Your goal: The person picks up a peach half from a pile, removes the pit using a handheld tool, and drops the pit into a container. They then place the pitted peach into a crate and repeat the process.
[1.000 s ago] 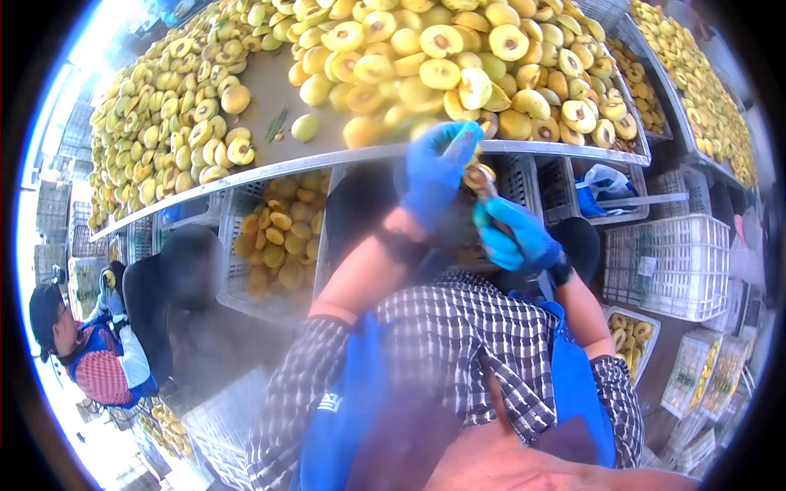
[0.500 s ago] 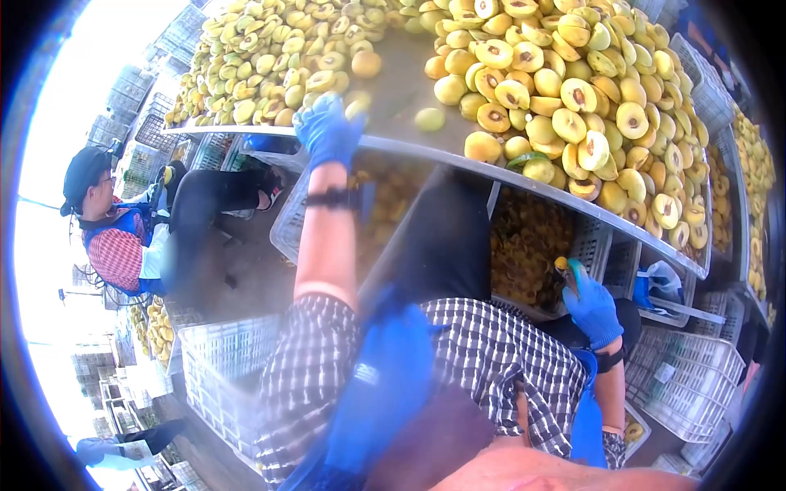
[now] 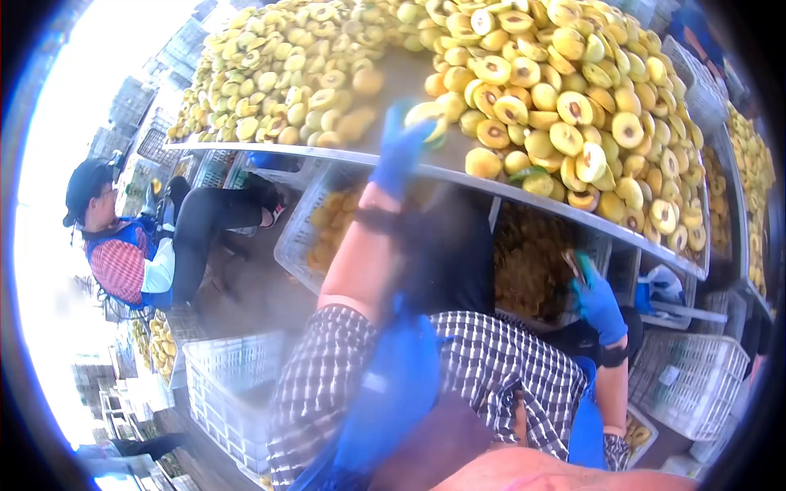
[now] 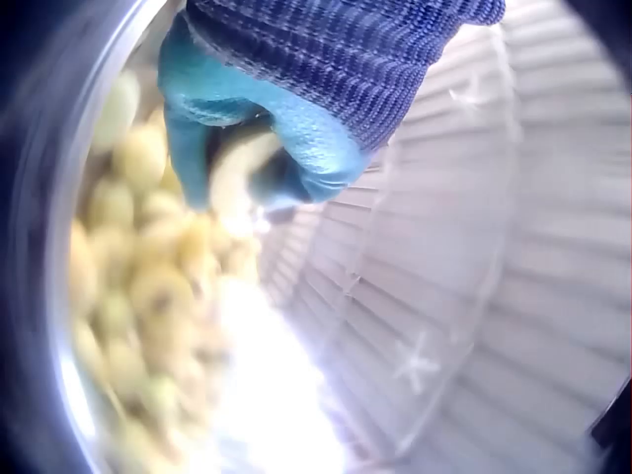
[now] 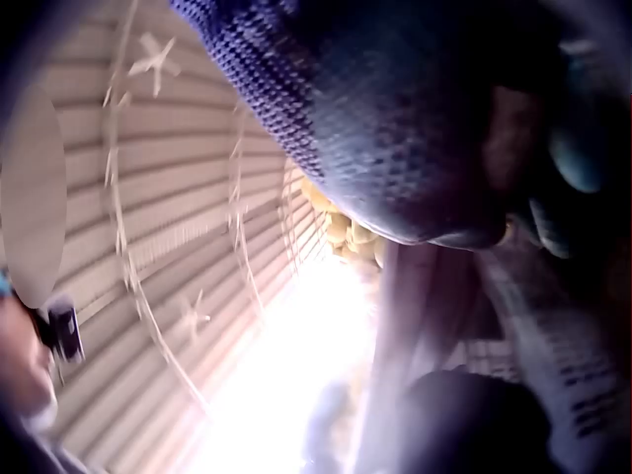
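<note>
Shows the right hand (image 5: pixel 395 128) in a knitted blue glove (image 5: pixel 326 99), large and dark across the upper right, with a brownish thing (image 5: pixel 513 128) near the fingers (image 5: pixel 578 158), too dark to name. Shows behind it a ribbed roof (image 5: pixel 168 217); just below the glove, yellow fruits (image 5: pixel 351 232) beside strong white glare; at left edge, bare skin (image 5: pixel 20 365) and a black band (image 5: pixel 65 331).

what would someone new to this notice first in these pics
Probably the big heap of halved yellow fruit spread across the metal-edged table, many cut faces showing brown centres. Next, the blue-gloved hands: the left hand at the table's near edge with a piece of fruit, the right hand lower down, beside a crate.
</note>
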